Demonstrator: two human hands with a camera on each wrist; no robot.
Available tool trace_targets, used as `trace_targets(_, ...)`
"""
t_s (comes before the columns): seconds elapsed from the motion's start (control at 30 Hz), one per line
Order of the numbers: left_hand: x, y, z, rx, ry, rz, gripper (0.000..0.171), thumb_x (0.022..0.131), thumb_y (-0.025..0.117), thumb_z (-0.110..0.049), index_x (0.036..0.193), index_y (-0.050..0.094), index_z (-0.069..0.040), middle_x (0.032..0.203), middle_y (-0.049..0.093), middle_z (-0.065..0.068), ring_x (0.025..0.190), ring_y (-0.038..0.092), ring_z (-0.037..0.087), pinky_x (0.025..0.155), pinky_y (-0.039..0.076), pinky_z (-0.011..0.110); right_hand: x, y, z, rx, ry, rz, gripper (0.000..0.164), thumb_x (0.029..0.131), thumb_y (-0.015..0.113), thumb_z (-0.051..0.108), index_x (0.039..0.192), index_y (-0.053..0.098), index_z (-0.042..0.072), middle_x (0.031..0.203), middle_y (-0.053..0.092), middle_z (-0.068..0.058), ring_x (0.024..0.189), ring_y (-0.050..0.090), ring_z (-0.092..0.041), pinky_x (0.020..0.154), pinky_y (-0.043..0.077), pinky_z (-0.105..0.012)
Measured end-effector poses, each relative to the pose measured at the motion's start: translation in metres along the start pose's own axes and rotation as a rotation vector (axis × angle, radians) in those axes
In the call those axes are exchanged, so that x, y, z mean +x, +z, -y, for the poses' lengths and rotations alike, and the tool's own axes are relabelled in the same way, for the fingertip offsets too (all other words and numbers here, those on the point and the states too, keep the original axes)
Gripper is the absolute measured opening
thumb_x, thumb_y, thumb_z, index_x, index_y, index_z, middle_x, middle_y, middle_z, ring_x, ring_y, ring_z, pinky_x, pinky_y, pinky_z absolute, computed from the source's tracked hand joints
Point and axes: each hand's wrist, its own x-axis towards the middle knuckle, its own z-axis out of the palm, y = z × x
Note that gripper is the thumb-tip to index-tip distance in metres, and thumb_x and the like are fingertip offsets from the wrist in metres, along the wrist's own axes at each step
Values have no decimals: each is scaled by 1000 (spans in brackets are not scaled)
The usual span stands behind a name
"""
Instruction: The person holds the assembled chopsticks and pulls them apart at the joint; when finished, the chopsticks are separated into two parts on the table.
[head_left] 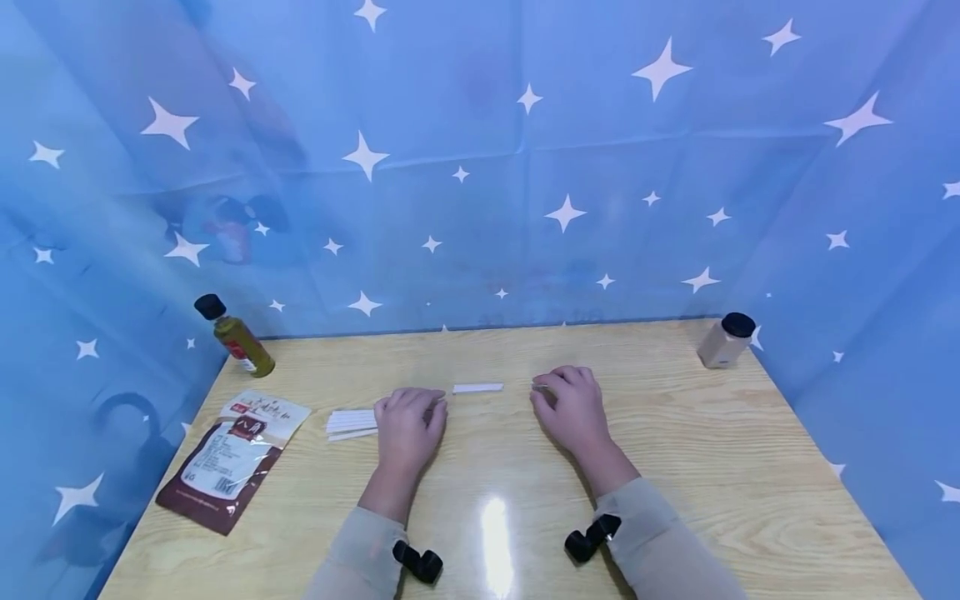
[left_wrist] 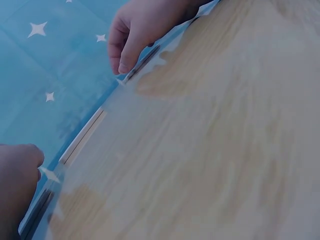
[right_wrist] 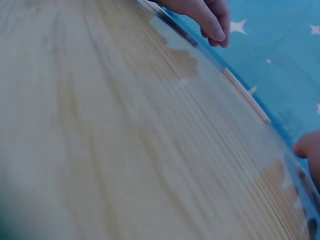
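A single white strip lies flat on the table between my two hands, its length running left to right. To its left rests my left hand, fingers bent loosely downward, with nothing showing between thumb and fingers in the right wrist view. Beside that hand is a fanned stack of white strips, its right end hidden behind the hand. My right hand stands to the right of the single strip, fingers loosely bent. A small pale sliver shows at its fingertips in the head view; the left wrist view shows the thumb tip close to the fingers.
At the back left stands an oil bottle with a black cap. A maroon and white food packet lies in front of it. A black-lidded jar stands at the back right. Blue star-patterned cloth closes off the table's back.
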Motion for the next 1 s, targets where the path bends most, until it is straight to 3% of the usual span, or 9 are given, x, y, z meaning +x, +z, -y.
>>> trace_targets(0.17,-3,-11,15,20,-11,-2,12,94,81,-18,105,83,-14,103,80,1,106,69,29,94,43,56,5,10,16,15,9,35,15,96,79,21,109,83,14,110,71,-9,108,57,-36,91,47,-57)
trace_targets(0.73,-10,-41,50,61,-115,51,15,97,79,-21,110,82,-15,111,79,4,113,66,31,99,41,57,17,61,81,71,-130,26,11,96,79,20,106,83,17,105,72,-7,101,59,-31,87,50,-52)
trace_targets(1.0,-16,-57,72,92,-190,18,13,98,77,-18,109,82,-13,112,78,8,115,64,34,97,41,58,18,82,110,83,-170,28,12,95,77,23,104,83,18,104,73,-5,100,60,-30,87,51,-49)
